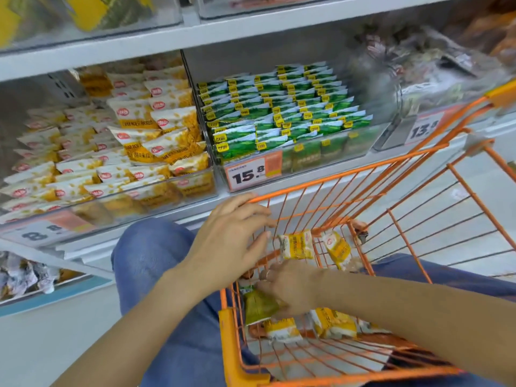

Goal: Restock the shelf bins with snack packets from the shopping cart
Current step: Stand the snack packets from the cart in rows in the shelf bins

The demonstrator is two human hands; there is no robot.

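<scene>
Under right hand (290, 289): green packet (258, 307).

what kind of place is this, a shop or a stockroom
Most likely a shop's snack aisle. Clear shelf bins hold rows of yellow packets and green packets, printed price tags hang on the bin fronts, and an orange wire shopping cart stands before the shelf.

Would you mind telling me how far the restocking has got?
Both clear shelf bins already look well filled. The right hand is reaching among packets in the orange wire cart; the left hand touches its side. Several yellow snack packets and a green packet remain.
</scene>
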